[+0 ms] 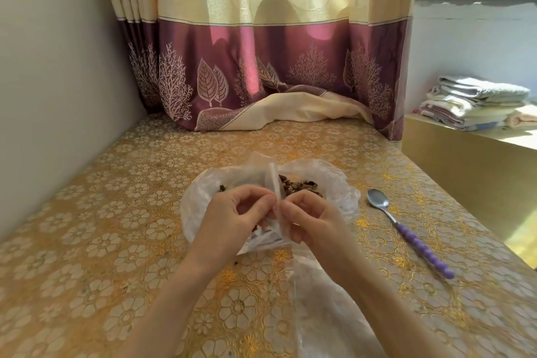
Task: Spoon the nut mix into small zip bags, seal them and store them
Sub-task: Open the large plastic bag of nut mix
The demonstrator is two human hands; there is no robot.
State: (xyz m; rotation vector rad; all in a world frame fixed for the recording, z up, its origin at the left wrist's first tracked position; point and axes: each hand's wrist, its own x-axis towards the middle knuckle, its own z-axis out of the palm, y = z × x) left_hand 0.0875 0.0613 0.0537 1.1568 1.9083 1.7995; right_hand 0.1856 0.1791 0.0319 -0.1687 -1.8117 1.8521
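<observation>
Head view, looking down on a table [87,227] covered with a gold floral cloth. Both hands meet above the near edge of a large clear plastic bag [334,183], which lies spread open on the table with the nut mix [299,186] heaped in its middle. The left hand [232,218] has its fingers curled, thumb and fingertips pinching the top strip of a small zip bag [271,229]; the right hand [313,218] pinches the same strip from the other side, fingers likewise curled, so that the two hands almost touch at the bag's mouth. The small zip bag stands upright between them, its lower part resting near the table (a few dark nut pieces show through the film under the left hand; whether the strip is fully pressed together cannot be told). A spoon [406,229] with a metal bowl and a beaded purple handle lies on the cloth well to the right of the hands, bowl pointing away. More clear plastic film [325,314] lies on the cloth under the right forearm. Behind: a cream and maroon curtain [261,67] draped onto the table; folded towels [476,102] on a ledge at far right.
</observation>
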